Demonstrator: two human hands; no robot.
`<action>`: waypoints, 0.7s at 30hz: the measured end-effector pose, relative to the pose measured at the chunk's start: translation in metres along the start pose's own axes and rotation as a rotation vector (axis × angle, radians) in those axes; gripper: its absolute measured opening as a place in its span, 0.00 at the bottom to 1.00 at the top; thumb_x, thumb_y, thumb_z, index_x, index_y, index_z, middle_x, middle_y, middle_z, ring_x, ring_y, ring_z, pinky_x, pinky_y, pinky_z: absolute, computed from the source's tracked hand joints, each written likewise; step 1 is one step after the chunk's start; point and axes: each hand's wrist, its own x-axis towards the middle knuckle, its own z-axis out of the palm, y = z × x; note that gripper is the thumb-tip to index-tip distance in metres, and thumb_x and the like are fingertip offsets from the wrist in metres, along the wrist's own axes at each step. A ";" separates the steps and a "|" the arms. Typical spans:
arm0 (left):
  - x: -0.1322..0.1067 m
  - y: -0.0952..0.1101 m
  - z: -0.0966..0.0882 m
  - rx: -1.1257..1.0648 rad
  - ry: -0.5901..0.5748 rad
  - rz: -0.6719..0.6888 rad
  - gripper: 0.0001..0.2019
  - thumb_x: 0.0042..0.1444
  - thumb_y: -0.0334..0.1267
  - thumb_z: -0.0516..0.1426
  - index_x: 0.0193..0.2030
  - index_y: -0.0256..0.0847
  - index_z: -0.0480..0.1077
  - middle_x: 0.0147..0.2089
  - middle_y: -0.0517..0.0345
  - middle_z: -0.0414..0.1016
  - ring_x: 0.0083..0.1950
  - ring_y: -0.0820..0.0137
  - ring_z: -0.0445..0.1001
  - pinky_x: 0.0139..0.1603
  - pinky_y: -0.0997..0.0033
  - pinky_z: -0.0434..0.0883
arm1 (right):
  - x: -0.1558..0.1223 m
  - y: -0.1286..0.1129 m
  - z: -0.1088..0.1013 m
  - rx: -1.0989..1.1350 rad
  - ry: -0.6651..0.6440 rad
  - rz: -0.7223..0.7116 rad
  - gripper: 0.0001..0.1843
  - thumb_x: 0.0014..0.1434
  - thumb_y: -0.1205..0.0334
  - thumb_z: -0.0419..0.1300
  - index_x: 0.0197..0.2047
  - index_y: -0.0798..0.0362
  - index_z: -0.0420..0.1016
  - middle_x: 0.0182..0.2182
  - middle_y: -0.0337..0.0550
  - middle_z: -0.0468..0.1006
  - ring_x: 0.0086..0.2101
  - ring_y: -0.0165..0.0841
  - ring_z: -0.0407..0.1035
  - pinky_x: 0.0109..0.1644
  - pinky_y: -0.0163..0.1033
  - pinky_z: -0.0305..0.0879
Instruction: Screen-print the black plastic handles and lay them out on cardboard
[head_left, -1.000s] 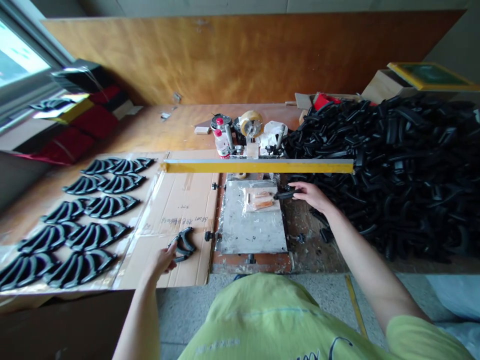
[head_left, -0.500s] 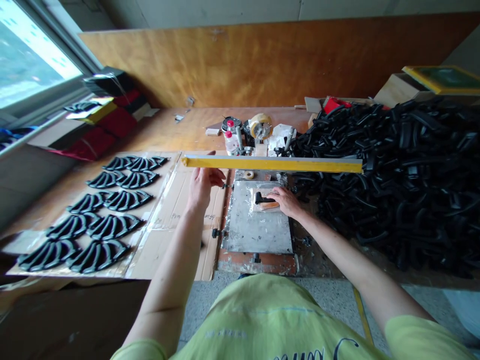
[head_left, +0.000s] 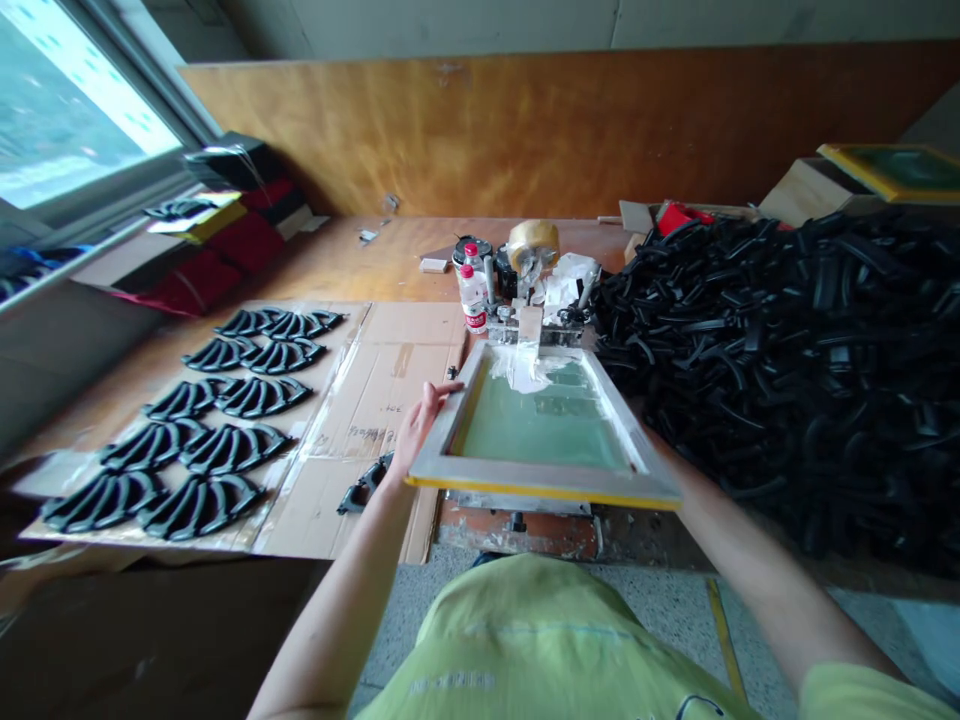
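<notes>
The left hand [head_left: 421, 428] clamps the left edge of a tilted, raised screen-printing frame [head_left: 540, 432]. The right forearm [head_left: 750, 540] passes beneath the frame, its hand hidden, so its hold cannot be told. Black plastic parts [head_left: 757, 390] lie heaped just right of the frame.

A big screen frame [head_left: 544, 430] is tipped up at its near edge. It has a yellow front edge and green mesh, with white stuff [head_left: 523, 370], maybe ink, at the far end. The left hand [head_left: 421, 428] holds its left side. The right arm [head_left: 739, 540] goes under its right corner.
</notes>
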 end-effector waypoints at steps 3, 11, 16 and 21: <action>-0.017 -0.051 -0.004 0.015 -0.075 -0.141 0.34 0.54 0.64 0.52 0.60 0.42 0.69 0.35 0.56 0.78 0.31 0.68 0.74 0.31 0.72 0.68 | 0.015 -0.001 -0.030 -0.194 0.162 0.005 0.10 0.60 0.65 0.57 0.42 0.52 0.79 0.39 0.45 0.81 0.43 0.40 0.74 0.50 0.46 0.71; -0.011 -0.125 0.004 0.054 -0.054 -0.153 0.37 0.53 0.55 0.58 0.68 0.42 0.57 0.33 0.61 0.71 0.31 0.73 0.69 0.32 0.76 0.66 | 0.102 -0.079 0.048 -0.671 -0.003 -0.278 0.22 0.53 0.68 0.64 0.53 0.57 0.70 0.50 0.54 0.71 0.50 0.44 0.65 0.55 0.48 0.64; -0.010 -0.130 0.003 0.061 -0.059 -0.169 0.35 0.55 0.55 0.57 0.67 0.42 0.59 0.32 0.62 0.70 0.29 0.74 0.67 0.30 0.76 0.64 | 0.078 -0.072 0.060 -0.772 -0.240 -0.305 0.06 0.60 0.70 0.55 0.38 0.57 0.74 0.35 0.50 0.77 0.37 0.38 0.69 0.42 0.40 0.63; -0.013 -0.127 0.005 0.033 -0.043 -0.179 0.34 0.55 0.54 0.57 0.66 0.41 0.60 0.34 0.60 0.72 0.31 0.73 0.69 0.32 0.75 0.66 | 0.044 -0.060 0.035 -0.662 -0.457 -0.630 0.08 0.56 0.73 0.55 0.35 0.55 0.74 0.33 0.46 0.77 0.38 0.36 0.69 0.41 0.37 0.59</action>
